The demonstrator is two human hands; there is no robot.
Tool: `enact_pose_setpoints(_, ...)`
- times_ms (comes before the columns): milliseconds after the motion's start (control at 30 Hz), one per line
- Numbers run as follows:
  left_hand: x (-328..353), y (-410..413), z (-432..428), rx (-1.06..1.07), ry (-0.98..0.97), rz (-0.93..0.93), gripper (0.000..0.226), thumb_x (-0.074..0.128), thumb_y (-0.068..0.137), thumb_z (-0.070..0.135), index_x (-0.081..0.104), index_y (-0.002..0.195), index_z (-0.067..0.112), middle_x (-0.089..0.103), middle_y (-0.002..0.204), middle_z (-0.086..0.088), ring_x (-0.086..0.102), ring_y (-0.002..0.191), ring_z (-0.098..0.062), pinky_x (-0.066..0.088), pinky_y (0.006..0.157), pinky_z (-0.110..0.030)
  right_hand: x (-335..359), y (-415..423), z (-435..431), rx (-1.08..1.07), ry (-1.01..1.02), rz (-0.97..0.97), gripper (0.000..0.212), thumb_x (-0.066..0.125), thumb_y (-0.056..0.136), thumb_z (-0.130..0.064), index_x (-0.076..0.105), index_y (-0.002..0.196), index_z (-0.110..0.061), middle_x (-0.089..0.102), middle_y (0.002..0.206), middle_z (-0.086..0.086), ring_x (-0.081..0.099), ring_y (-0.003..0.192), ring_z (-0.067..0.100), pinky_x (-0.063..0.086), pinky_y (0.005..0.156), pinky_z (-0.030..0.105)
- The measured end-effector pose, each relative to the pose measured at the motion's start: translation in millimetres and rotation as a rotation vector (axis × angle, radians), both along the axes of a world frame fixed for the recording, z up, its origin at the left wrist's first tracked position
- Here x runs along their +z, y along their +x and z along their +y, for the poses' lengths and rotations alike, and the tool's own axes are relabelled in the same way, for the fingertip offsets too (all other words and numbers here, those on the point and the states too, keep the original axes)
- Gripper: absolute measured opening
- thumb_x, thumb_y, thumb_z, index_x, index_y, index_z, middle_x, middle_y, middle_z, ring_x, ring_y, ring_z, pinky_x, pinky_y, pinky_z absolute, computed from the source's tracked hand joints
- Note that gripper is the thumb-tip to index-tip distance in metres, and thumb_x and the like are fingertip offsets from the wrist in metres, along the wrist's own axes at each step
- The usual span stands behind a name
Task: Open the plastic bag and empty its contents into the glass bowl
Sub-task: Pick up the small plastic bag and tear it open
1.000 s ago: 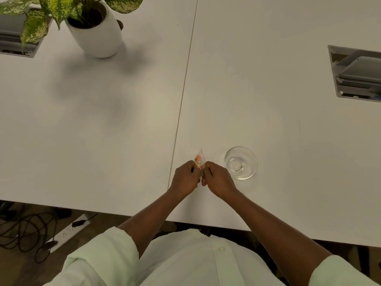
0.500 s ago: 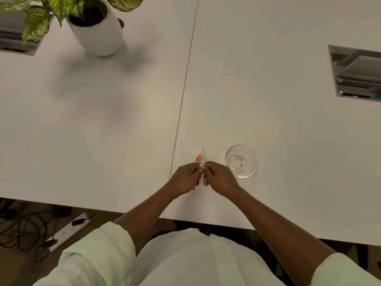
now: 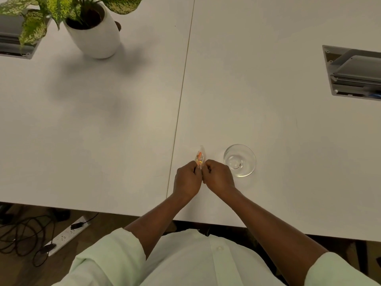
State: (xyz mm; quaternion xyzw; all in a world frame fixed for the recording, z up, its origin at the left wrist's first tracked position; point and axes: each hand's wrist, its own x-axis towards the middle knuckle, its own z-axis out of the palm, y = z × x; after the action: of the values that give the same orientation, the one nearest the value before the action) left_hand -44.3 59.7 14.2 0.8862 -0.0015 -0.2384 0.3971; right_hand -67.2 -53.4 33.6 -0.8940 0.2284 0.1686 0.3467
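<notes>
1. L hand [image 3: 187, 178] & R hand [image 3: 219, 176] meet knuckle-to-knuckle over the white worktop [image 3: 123, 131], near its front edge.
2. Both hands' grip: pinched tight on the near end of the small clear plastic bag [image 3: 200, 157]; bag pokes up btwn them, far end pointing away from the person.
3. Orange bits visible inside bag; can't tell if it's open.
4. Glass bowl [image 3: 239, 160] sits upright just right of R hand, not touching.
5. Potted plant [image 3: 93, 27] far back-left, well apart.
</notes>
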Motion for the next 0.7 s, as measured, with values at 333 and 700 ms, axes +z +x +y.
enact_pose_setpoints(333, 9.2, 2.5, 6.1, 0.069, -0.237, 0.268, 0.031, 0.044, 0.103, 0.027, 0.064, 0.094, 0.004, 0.070, 0.077, -0.009, 0.063, 0.060, -0.017, 0.053, 0.056, -0.032, -1.4, -3.8, -3.1, -0.071, 0.156, 0.016, 0.030, 0.044, 0.104, -0.027, 0.061, 0.088, -0.008, 0.074, 0.082, 0.008, 0.072, 0.075, 0.024, 0.056, 0.069, 0.039)
enact_pose_setpoints(700, 6.6, 9.7, 14.0, -0.013, -0.346, 0.371, 0.032, 0.045, 0.101, 0.028, 0.066, 0.092, 0.005, 0.070, 0.073, -0.012, 0.063, 0.062, -0.018, 0.053, 0.059, -0.032, -6.1, -9.6, -13.0, -0.057, 0.376, 0.044, 0.039, 0.042, 0.106, -0.036, 0.061, 0.074, -0.023, 0.067, 0.064, -0.003, 0.064, 0.063, 0.014, 0.054, 0.066, 0.040)
